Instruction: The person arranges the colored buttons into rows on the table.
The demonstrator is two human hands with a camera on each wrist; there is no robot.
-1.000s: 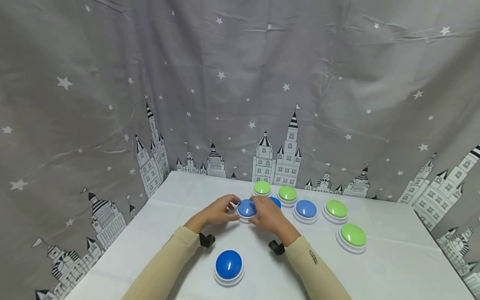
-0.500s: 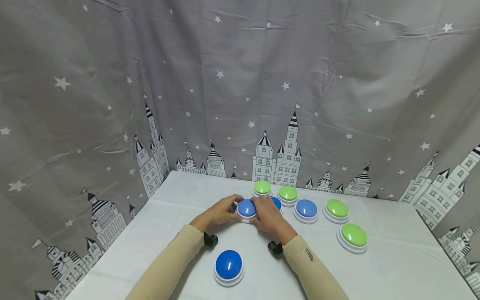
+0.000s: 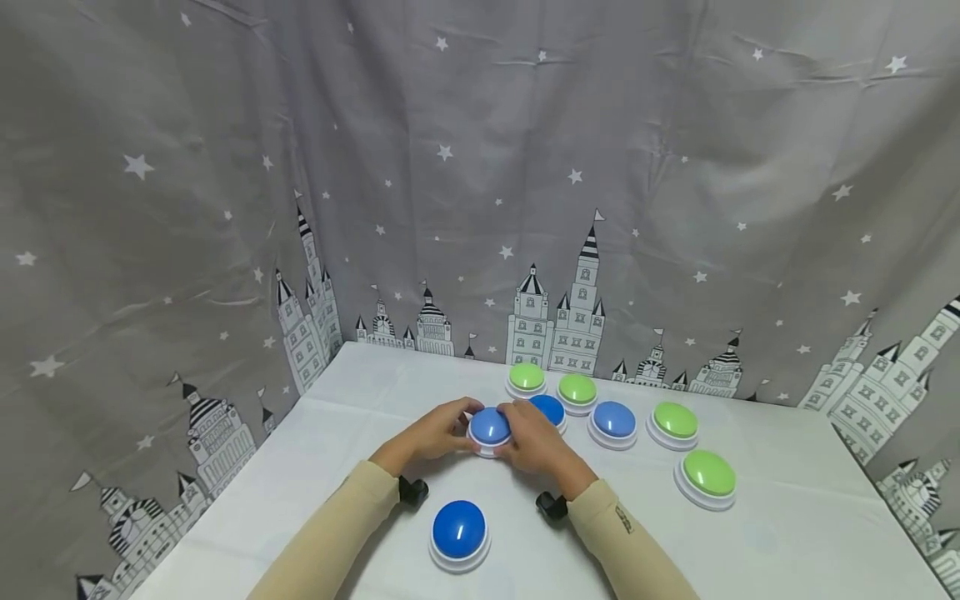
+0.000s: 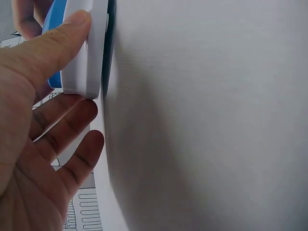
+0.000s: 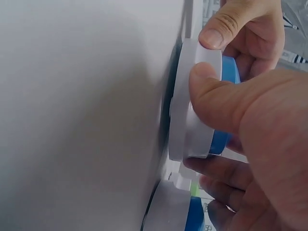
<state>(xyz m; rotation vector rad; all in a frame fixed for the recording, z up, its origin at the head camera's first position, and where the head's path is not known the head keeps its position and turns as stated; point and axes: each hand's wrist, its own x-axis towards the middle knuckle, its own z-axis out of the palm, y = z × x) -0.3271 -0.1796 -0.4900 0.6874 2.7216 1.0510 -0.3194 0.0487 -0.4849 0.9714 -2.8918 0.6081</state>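
Note:
Both hands hold one push button with a light blue dome (image 3: 490, 425) and a white round base (image 5: 195, 130), near the middle of the table. My left hand (image 3: 435, 433) grips it from the left, thumb on the near side of the base. From the right, my right hand (image 3: 536, 442) grips the same base, its thumb also pressed on the near side. In the left wrist view, the base (image 4: 85, 67) is close over the white surface, with a dark shadow strip along its underside. A darker blue button (image 3: 549, 408) stands right behind my right hand, partly covered by it.
Another dark blue button (image 3: 459, 529) stands in front, between the forearms. To the right is a light blue button (image 3: 614, 419). Green buttons (image 3: 527, 377) stand at the back and farther right, several in all. A grey curtain (image 3: 480, 167) with printed castles hangs behind the white table (image 3: 795, 500).
Both hands have closed in on the light blue button and shifted it slightly toward me and to the left. More of the darker blue button behind shows. The other buttons stay put.

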